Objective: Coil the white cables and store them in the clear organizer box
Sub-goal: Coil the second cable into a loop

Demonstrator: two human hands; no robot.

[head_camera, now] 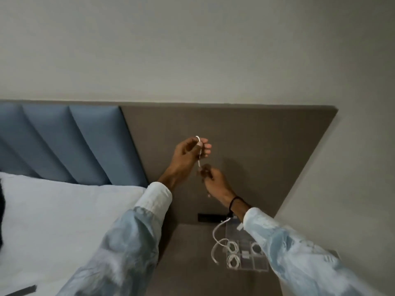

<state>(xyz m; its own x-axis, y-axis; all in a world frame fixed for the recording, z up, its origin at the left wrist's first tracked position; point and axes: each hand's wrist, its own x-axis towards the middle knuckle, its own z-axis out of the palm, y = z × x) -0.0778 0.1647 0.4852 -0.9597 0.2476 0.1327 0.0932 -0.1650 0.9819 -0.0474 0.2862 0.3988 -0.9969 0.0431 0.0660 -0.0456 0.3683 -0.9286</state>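
Note:
My left hand is raised in front of the grey headboard panel and holds a loop of a white cable between its fingers. The cable runs down a short way to my right hand, which pinches its lower part. Below, on the grey bedside table, stands the clear organizer box with coiled white cables in its left compartments. A loose white cable curves on the table beside the box's left edge. My right sleeve covers the box's right side.
A bed with a white sheet lies to the left, under blue padded headboard panels. A dark socket strip sits in the grey panel just above the table. A dark strip lies on the bed at the bottom left.

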